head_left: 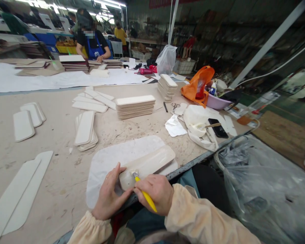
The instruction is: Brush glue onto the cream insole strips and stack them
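Observation:
My right hand (156,192) is closed round the yellow handle of a small brush (147,200). The brush's head touches the near left part of a long, round-cornered off-white panel (155,161), which looks glossy and wet. At that same end, my left hand (111,194) grips the panel, thumb along the near edge and fingers at the far edge. Beneath the panel lies a larger white sheet (99,169) with rounded corners, close to the table's front edge. Whatever the fingertips of my left hand do under the panel is hidden.
Stacks of off-white panels (135,107) stand ahead, and loose ones (24,126) lie left. At right are a white cloth bag (197,123), a black phone (218,128), scissors (175,105) and a purple basin (217,101). A clear plastic bag (266,189) hangs beside the table. Another person (93,42) works opposite.

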A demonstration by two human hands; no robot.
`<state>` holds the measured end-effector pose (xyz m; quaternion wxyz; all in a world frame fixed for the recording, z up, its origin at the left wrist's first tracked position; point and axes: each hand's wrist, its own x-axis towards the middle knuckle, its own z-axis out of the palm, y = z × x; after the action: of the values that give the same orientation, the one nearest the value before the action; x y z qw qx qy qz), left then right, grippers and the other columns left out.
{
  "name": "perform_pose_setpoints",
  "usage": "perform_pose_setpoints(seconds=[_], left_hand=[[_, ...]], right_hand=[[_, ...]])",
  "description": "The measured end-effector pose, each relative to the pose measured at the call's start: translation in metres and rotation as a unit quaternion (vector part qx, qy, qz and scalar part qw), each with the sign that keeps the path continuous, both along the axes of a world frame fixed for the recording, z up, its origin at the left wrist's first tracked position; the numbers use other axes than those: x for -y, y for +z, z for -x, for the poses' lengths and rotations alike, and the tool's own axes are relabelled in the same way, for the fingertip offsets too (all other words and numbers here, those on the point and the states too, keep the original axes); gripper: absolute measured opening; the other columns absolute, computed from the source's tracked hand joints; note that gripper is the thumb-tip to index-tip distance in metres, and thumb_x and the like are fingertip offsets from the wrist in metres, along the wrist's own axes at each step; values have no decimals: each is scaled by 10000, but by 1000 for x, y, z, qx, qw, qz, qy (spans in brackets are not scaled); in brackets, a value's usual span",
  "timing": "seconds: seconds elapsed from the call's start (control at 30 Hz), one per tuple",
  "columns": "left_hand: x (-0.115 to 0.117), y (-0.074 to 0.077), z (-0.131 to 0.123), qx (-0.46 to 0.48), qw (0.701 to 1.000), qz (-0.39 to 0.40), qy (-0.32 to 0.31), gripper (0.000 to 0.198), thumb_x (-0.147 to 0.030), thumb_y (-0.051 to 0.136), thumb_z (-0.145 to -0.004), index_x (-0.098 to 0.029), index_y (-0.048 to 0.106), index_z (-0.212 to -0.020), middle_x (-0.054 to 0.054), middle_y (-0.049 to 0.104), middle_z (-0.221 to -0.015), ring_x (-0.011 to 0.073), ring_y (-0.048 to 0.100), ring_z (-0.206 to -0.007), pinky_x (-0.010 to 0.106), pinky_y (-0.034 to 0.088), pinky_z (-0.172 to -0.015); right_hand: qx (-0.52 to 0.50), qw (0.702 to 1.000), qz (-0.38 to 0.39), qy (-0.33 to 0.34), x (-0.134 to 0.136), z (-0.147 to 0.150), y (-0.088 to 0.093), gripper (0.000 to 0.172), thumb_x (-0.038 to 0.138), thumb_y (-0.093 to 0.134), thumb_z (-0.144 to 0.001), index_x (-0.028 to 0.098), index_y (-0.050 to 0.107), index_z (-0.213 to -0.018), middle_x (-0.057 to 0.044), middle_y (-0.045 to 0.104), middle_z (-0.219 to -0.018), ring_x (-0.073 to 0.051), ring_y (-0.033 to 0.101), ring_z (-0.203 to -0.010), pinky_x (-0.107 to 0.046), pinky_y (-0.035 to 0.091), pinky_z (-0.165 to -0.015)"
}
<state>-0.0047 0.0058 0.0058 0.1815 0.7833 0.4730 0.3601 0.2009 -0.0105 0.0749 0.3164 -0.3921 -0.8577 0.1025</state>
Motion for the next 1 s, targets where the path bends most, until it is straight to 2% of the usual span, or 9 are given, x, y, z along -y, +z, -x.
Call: perform_pose_setpoints(seconds=[0.13, 0.27, 0.33, 0.47, 0.63, 0.7, 0.83, 0.9, 1.0], left_hand=[[1, -1, 1, -6, 1000, 8, 3, 917, -399, 696, -761, -232, 164, -1489, 127, 591, -1223, 288, 566, -1116, 469, 470, -944], [1, 0, 2, -9, 1000, 9, 2, 912, -404, 700, -758, -230, 179, -1487, 125, 588, -1238, 293, 549, -1142, 478, 446, -979], [0, 1, 1, -7, 1000, 8, 2, 907, -406, 699, -758, -230, 186, -1485, 121, 591, -1232, 290, 552, -1136, 472, 450, -976], [0, 1, 1, -11, 1000, 3, 4, 911, -404, 705, -756, -224, 190, -1485, 121, 595, -1225, 285, 555, -1126, 464, 455, -967], [0, -3, 2, -12, 1000, -3, 7, 912, -399, 715, -748, -216, 205, -1481, 127, 596, -1221, 281, 570, -1103, 447, 478, -934], [0, -5, 2, -13, 1000, -6, 10, 906, -398, 716, -747, -212, 214, -1478, 128, 595, -1225, 283, 566, -1112, 451, 473, -944], [0, -6, 3, -14, 1000, -6, 9, 901, -412, 712, -747, -210, 223, -1476, 126, 598, -1227, 291, 555, -1133, 469, 456, -970], [-1, -5, 2, -11, 1000, -5, 10, 897, -417, 710, -746, -213, 227, -1474, 124, 598, -1224, 292, 553, -1134, 475, 452, -974], [-1, -4, 2, -11, 1000, -3, 9, 893, -410, 711, -746, -213, 231, -1473, 123, 598, -1218, 288, 555, -1127, 471, 455, -971]], right_hand=[[-137, 989, 38, -44, -1, -25, 6, 161, 194, 513, -896, 203, 605, -1028, -42, 711, -893, -148, 673, -818, -256, 527, -763], [-35, 983, -50, -172, -9, -87, 4, 159, 170, 546, -882, 193, 627, -1016, -64, 715, -921, -170, 678, -842, -283, 525, -790], [39, 977, -75, -196, -10, -104, 1, 127, 184, 544, -889, 183, 637, -975, -73, 715, -881, -175, 678, -803, -284, 521, -767], [101, 982, -67, -148, 0, -81, -3, 122, 203, 522, -901, 172, 636, -870, -59, 672, -708, -160, 646, -683, -260, 496, -675], [17, 997, -49, -52, 13, -29, 3, 108, 224, 509, -893, 180, 605, -870, -26, 635, -653, -146, 604, -614, -254, 485, -613], [-21, 997, -50, -58, 10, -36, 7, 90, 203, 520, -891, 182, 599, -928, -29, 662, -714, -140, 620, -649, -247, 496, -640], [1, 983, -93, -158, -7, -82, 7, 121, 156, 548, -885, 174, 602, -992, -57, 693, -829, -157, 653, -754, -261, 502, -722], [44, 974, -103, -197, -16, -97, 2, 101, 175, 538, -899, 169, 618, -959, -64, 688, -801, -165, 654, -752, -265, 496, -723], [111, 969, -92, -199, -20, -91, -8, 135, 209, 513, -911, 173, 635, -867, -54, 653, -697, -167, 630, -675, -265, 474, -648]])
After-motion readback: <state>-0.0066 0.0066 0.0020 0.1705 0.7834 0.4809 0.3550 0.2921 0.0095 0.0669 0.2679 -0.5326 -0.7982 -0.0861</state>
